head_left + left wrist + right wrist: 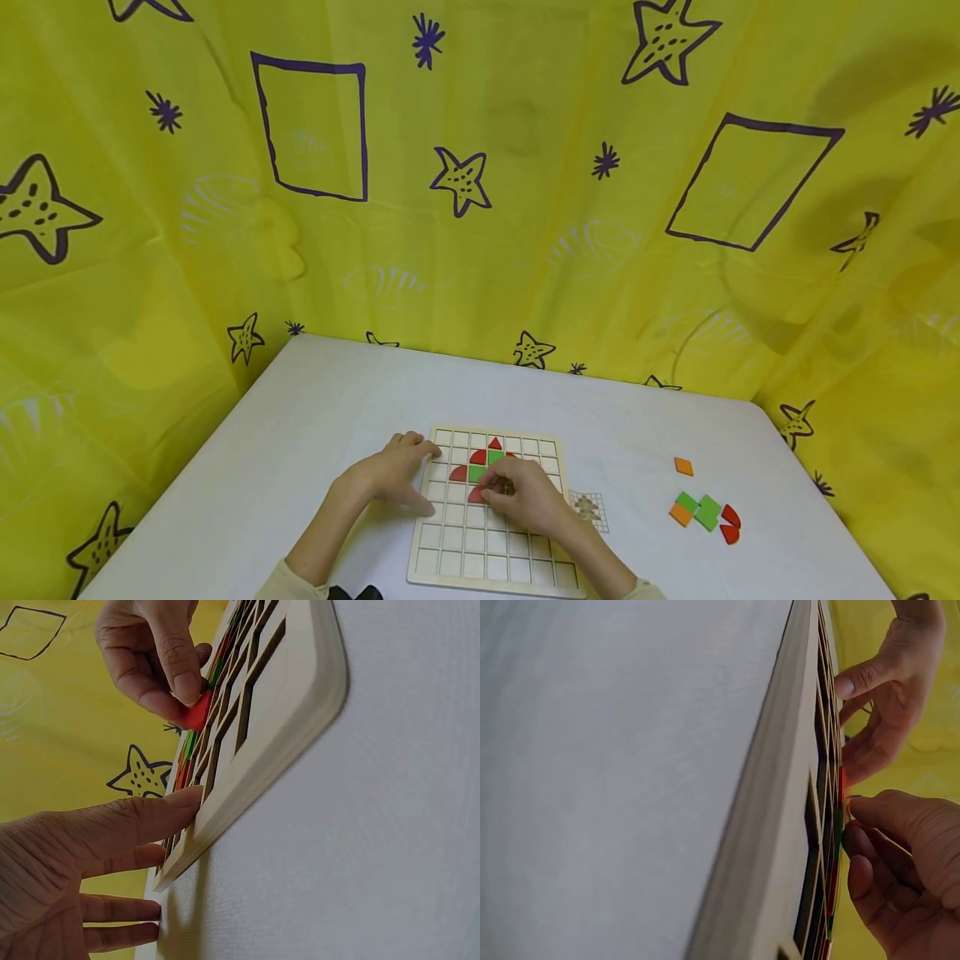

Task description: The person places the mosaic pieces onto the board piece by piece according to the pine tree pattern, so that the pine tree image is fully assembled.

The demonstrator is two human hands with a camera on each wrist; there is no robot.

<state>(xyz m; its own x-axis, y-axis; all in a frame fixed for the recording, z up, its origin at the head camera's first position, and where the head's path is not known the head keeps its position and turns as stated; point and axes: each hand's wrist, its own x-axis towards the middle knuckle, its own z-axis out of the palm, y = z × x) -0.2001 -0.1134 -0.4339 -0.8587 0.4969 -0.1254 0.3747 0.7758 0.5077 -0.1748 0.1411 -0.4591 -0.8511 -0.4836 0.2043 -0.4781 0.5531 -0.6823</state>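
Note:
A wooden grid board (457, 562) lies on the white table with flat colored tiles in its upper cells. My left hand (393, 473) rests along its left edge, fingers extended, thumb touching the rim. Over the middle of the board, my right hand (525, 496) pinches a red quarter-circle tile (197, 712) between thumb and index finger. Set in the grid are a red triangle (495, 443), red rounded tiles (458, 473) and green squares (496, 457). The right hand hides some cells beneath it.
A small printed pattern card (592, 510) lies at the board's right edge, partly covered by the right arm. Farther right are loose orange tiles (683, 466), green tiles (707, 512) and red tiles (730, 533). A yellow curtain (480, 250) surrounds the table.

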